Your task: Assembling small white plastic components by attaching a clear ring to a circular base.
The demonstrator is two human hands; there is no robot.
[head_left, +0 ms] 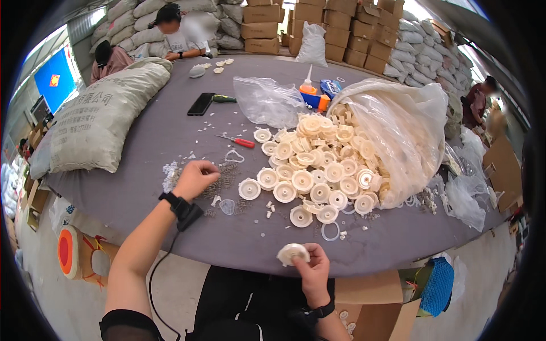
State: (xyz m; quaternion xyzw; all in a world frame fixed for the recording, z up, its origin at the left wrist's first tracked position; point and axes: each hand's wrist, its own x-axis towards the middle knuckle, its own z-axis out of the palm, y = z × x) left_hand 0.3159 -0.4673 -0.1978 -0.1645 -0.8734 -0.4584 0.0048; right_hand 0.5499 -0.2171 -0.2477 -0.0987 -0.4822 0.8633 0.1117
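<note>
My right hand (315, 268) pinches a cream round plastic cap (291, 254) just off the table's near edge. Over the left part of the table, my left hand (195, 179) has its fingertips drawn together beside a scatter of small metal springs (228, 177); whatever lies between them is too small to make out. Close to that hand are a pile of tiny clear pieces (170, 177) and a clear plastic ring (227, 207). A big heap of similar cream caps (303, 180) spills from a clear plastic bag (392, 136) at the right.
A red screwdriver (243, 142), a black phone (201, 104) and an orange-tipped glue bottle (307, 85) lie farther back. A stuffed woven sack (94, 122) occupies the left side. Below the near edge stands an open cardboard box (367, 290). Other people sit beyond the table.
</note>
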